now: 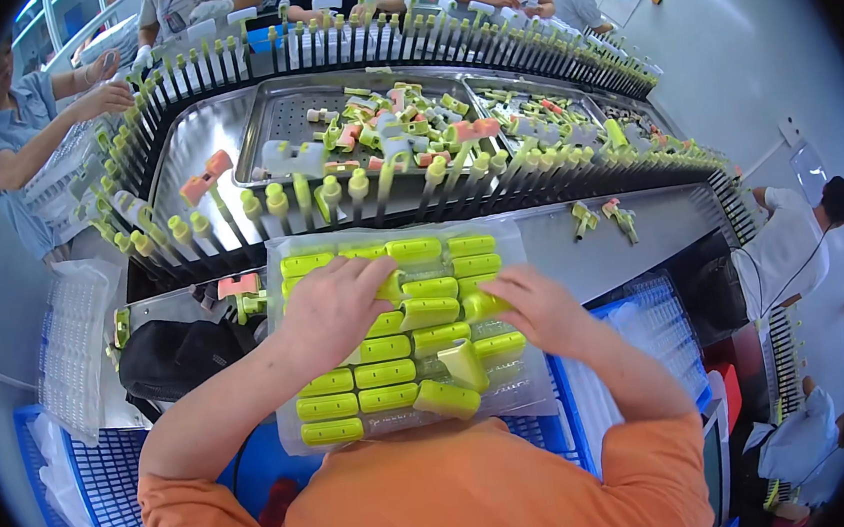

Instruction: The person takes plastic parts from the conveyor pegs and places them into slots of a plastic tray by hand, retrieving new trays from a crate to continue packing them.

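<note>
A clear plastic blister tray (277,246) lies in front of me, with rows of lime-green rounded plastic pieces (385,372) in its pockets. My left hand (337,306) reaches over the tray's left half, its fingers closed on one lime-green piece (389,286). Over the right half, my right hand (543,308) pinches another lime-green piece (484,305) at its right end. Nearer my body, a tilted piece (463,365) leans out of the rows, and a second skewed piece (447,399) lies below it. Several front-right pockets hold no piece. My left hand hides part of the upper-left rows.
Beyond the tray runs a rack of upright pegs (276,201) with lime-green tops, around metal trays (260,127) of mixed parts. A black bag (181,357) sits at left, blue crates (111,491) below it. Loose parts (621,219) lie at right. Several people work around the table.
</note>
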`<action>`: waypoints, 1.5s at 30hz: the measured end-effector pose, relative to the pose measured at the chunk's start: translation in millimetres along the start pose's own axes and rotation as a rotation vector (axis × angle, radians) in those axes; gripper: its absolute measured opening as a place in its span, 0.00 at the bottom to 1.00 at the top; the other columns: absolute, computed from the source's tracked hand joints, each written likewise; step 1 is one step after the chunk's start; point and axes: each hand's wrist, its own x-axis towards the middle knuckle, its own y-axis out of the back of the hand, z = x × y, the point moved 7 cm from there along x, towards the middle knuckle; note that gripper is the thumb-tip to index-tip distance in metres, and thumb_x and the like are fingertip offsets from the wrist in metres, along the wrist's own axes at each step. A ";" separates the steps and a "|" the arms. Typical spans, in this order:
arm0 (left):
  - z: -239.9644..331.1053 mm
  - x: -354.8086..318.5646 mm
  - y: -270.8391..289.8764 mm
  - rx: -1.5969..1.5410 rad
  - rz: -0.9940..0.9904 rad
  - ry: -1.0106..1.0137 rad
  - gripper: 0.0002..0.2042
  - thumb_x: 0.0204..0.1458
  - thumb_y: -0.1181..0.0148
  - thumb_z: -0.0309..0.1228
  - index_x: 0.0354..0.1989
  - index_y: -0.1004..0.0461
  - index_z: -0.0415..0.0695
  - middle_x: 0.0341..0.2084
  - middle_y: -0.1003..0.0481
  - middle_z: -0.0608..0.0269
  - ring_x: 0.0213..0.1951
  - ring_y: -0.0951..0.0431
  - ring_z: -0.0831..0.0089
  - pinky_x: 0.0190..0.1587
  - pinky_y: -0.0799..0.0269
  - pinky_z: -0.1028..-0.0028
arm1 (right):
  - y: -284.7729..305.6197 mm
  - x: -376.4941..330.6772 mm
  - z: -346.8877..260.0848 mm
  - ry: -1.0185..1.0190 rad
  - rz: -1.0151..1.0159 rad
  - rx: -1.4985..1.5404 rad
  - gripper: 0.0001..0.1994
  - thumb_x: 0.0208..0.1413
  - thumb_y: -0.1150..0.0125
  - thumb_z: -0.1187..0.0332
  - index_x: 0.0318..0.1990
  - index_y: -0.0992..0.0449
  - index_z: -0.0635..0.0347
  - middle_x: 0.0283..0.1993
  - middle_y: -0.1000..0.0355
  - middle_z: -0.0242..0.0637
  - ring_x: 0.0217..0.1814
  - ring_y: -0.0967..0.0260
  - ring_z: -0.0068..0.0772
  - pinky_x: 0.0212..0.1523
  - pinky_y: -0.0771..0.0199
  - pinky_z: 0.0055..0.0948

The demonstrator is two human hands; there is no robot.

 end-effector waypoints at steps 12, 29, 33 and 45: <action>13.1 63.4 -107.3 0.265 -0.119 -0.170 0.21 0.44 0.35 0.41 0.45 0.27 0.44 0.36 0.31 0.61 0.42 0.28 0.64 0.39 0.25 0.67 | 4.2 -62.9 102.3 -0.158 0.370 -0.090 0.20 0.50 0.36 0.66 0.52 0.27 0.59 0.43 0.28 0.43 0.48 0.31 0.49 0.50 0.29 0.39; -43.5 70.6 -96.6 0.193 -0.396 0.173 0.20 0.45 0.36 0.30 0.49 0.28 0.42 0.42 0.28 0.56 0.50 0.29 0.58 0.52 0.31 0.63 | 85.4 143.6 225.9 -0.165 -0.211 -0.583 0.18 0.48 0.33 0.57 0.43 0.24 0.59 0.47 0.29 0.42 0.56 0.33 0.44 0.52 0.28 0.42; -30.1 72.8 -91.8 0.177 -0.203 0.055 0.17 0.44 0.37 0.28 0.44 0.28 0.44 0.37 0.28 0.58 0.46 0.27 0.60 0.47 0.28 0.64 | 74.4 138.7 178.8 -0.062 0.018 -0.509 0.14 0.50 0.35 0.63 0.41 0.26 0.62 0.46 0.31 0.41 0.57 0.35 0.42 0.53 0.29 0.39; 17.8 27.9 -83.2 0.132 -0.263 0.003 0.17 0.45 0.36 0.32 0.45 0.27 0.45 0.36 0.28 0.58 0.41 0.26 0.60 0.42 0.27 0.64 | 45.9 -14.0 70.1 -0.001 0.147 -0.152 0.24 0.46 0.34 0.70 0.52 0.32 0.61 0.47 0.34 0.42 0.51 0.35 0.47 0.49 0.30 0.39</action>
